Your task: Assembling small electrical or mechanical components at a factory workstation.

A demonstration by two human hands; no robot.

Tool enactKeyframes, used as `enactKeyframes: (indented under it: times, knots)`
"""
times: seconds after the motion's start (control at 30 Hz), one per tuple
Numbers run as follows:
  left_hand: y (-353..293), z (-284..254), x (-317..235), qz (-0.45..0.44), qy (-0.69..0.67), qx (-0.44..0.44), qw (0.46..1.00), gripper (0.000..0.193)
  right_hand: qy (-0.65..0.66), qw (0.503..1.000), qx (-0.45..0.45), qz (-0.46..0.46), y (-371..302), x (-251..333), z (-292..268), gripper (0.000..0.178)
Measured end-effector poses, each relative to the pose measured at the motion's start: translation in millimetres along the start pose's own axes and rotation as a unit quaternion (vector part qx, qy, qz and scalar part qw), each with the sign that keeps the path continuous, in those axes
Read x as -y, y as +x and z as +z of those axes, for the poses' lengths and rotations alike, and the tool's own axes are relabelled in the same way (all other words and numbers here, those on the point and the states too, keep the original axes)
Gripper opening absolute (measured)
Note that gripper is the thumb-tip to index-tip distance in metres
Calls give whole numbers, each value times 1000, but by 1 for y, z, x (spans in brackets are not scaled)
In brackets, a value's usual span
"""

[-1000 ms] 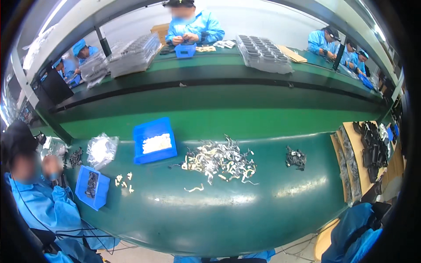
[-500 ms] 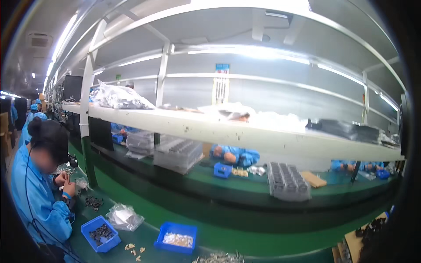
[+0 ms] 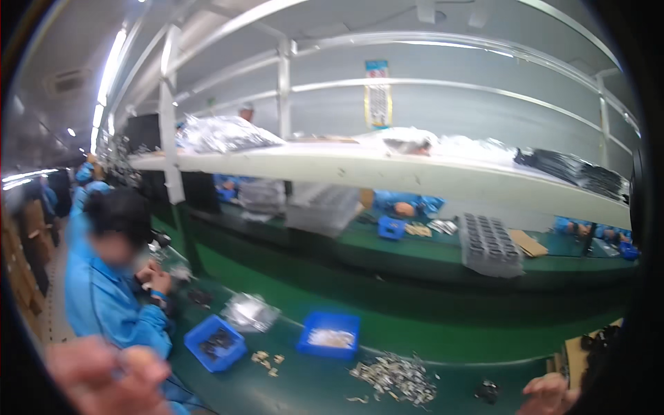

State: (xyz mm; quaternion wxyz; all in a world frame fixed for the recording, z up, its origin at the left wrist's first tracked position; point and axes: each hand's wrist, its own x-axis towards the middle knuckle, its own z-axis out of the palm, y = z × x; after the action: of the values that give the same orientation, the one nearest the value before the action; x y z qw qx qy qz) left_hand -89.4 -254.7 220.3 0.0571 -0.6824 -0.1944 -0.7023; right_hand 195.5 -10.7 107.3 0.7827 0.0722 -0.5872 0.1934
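Note:
My left hand [image 3: 107, 377] is raised at the lower left, in front of the co-worker's blue sleeve. Motion smears its fingers, so whether it holds anything cannot be told. At the lower right, my right hand [image 3: 550, 395] shows in part, its fingers bent together and the rest cut off by the lower edge; what they hold, if anything, is hidden. A small dark clump of parts [image 3: 487, 391] lies on the green table just left of it. Further left spreads a heap of small silvery metal pieces [image 3: 398, 378].
A blue bin [image 3: 304, 338] of pale parts and another blue bin [image 3: 238, 351] of dark parts stand left of the heap. Nearby lie tan pieces [image 3: 265, 361] and a clear plastic bag [image 3: 249, 312]. A co-worker [image 3: 114, 277] sits left. A white shelf [image 3: 332, 160] crosses above; a carton [image 3: 575, 360] stands right.
Both my hands have come into view at the lower corners. The view has swung left and down, so the bins sit further right and more of the metal heap shows.

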Motion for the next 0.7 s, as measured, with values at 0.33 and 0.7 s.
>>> enactKeyframes:
  times: [0.33,0.7]
  knots:
    - [-172,-198,109,-452,590,124,658,18,-133,935,328,29,-90,-54,-40,58]
    - [-198,-224,160,-483,605,315,549,28,-178,909,255,278,-131,-72,-45,16]
